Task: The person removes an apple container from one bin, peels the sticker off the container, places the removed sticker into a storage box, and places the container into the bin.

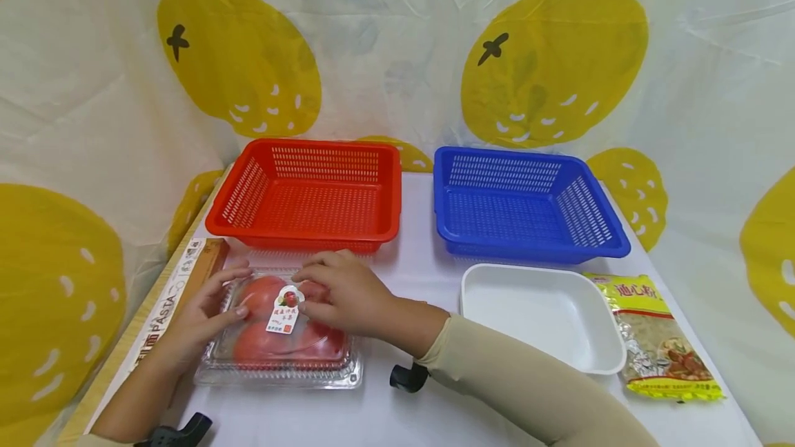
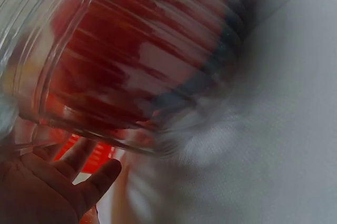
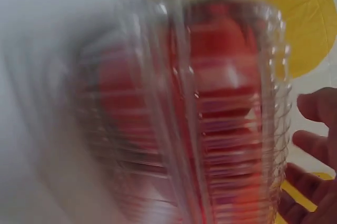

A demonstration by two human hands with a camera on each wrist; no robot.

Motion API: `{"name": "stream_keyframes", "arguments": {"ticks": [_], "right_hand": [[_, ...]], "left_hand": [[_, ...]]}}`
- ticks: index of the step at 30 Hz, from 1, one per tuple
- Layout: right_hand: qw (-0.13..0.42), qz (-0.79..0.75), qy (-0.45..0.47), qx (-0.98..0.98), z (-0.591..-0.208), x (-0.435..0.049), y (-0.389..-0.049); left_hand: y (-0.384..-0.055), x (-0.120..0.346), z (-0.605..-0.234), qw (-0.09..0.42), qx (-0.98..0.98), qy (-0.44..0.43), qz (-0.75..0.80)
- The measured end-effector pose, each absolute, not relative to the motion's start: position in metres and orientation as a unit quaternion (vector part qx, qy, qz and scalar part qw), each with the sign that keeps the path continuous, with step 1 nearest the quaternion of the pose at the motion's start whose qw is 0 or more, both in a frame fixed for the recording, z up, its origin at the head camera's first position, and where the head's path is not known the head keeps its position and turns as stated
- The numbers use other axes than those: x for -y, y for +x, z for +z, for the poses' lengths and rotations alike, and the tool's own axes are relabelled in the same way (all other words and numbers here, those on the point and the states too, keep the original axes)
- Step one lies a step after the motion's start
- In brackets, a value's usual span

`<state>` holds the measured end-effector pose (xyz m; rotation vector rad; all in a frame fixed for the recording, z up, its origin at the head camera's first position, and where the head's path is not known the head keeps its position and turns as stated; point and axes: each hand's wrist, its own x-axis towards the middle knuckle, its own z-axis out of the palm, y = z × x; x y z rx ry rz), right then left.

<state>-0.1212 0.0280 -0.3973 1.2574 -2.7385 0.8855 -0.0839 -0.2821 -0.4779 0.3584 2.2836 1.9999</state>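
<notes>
A clear plastic clamshell box (image 1: pixel 279 374) of large red round fruit (image 1: pixel 261 343) lies at the left front of the table, a white label (image 1: pixel 282 319) on its lid. My left hand (image 1: pixel 197 316) is at the box's left side, fingers spread, thumb over the lid. My right hand (image 1: pixel 348 292) is over the lid's right part, its fingertips near the label. In the left wrist view, fingers (image 2: pixel 79 161) stretch beside the clear wall. The right wrist view shows loosely bent fingers (image 3: pixel 313 145) by the ridged lid; whether they touch it I cannot tell.
A red basket (image 1: pixel 304 230) and a blue basket (image 1: pixel 534 247) stand at the back. Right of the box is a white tray (image 1: pixel 534 323), with a yellow-edged pasta bag (image 1: pixel 664 343) beside it. A long pasta box (image 1: pixel 170 292) lies along the left table edge.
</notes>
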Motion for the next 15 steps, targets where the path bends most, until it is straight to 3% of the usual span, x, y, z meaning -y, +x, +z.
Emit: {"name": "stream_keyframes", "arguments": {"ticks": [7, 15], "right_hand": [[-0.022, 0.204, 0.388, 0.899, -0.403, -0.014, -0.131], [-0.006, 0.183, 0.399, 0.898, -0.407, -0.009, -0.132]], "left_hand": [[-0.084, 0.280, -0.480, 0.034, -0.742, 0.123, 0.658], [-0.085, 0.283, -0.479, 0.043, -0.759, 0.113, 0.640]]}}
